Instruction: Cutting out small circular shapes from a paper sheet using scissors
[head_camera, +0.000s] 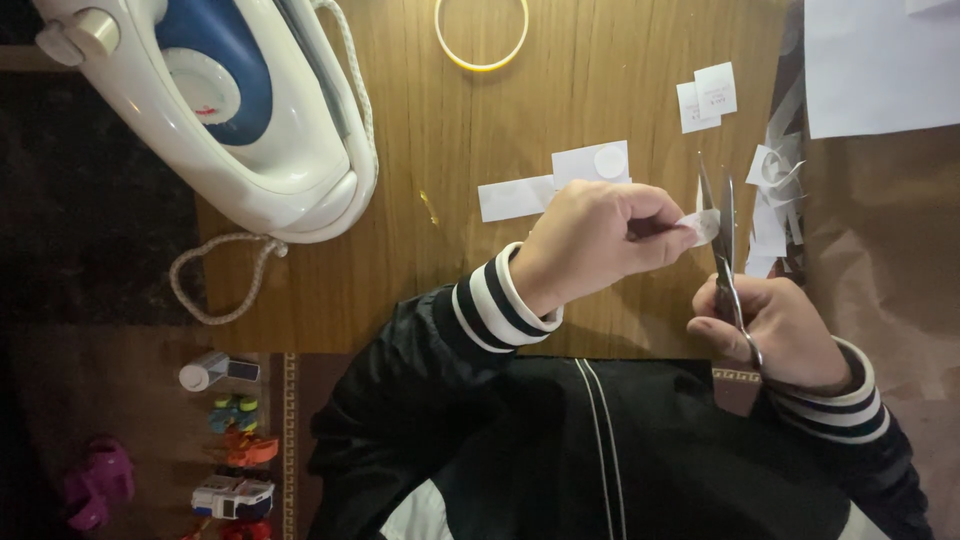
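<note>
My left hand (592, 240) pinches a small white paper piece (703, 224) between thumb and fingers above the wooden table (450, 150). My right hand (775, 325) grips metal scissors (722, 225), blades pointing away from me and slightly apart around the paper's edge. Both arms wear black sleeves with white striped cuffs.
A white and blue iron (215, 100) with a braided cord (215, 280) lies at the table's left. A yellow ring (482, 40), white paper pieces (555, 180), two small labels (708, 96), cut scraps (775, 200) and a white sheet (880, 65) lie around. Toys (235, 470) sit on the floor.
</note>
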